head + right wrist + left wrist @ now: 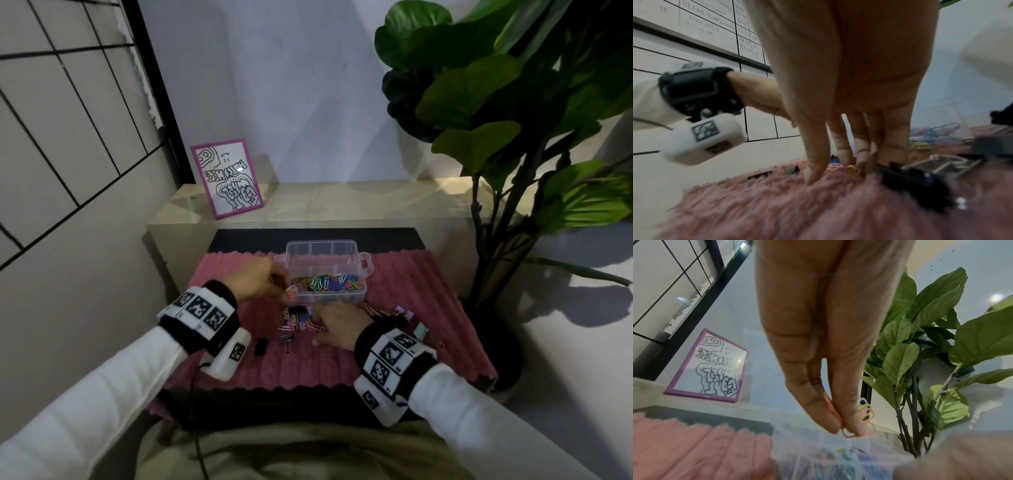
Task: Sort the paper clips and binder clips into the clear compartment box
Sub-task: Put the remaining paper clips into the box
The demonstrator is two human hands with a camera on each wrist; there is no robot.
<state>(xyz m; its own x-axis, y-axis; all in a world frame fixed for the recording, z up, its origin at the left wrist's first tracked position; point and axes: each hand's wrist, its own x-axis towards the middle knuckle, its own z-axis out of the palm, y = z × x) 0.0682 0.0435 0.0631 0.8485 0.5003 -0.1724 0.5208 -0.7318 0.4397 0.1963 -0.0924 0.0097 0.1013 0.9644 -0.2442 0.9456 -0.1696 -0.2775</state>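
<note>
Head view, left hand (260,279) pinching paper clips (291,292), right hand (337,327) fingertips down on pink rug (308,370), grasp unclear

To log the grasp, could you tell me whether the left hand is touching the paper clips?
Touching: in the left wrist view the left hand pinches a few paper clips between thumb and fingertips.

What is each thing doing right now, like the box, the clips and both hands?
Box: open, paper clips in its near compartment.
Left hand: pinching a few paper clips beside the box.
Right hand: fingers down on the rug, at the loose pile.
Binder clip: lying on the rug.
</note>
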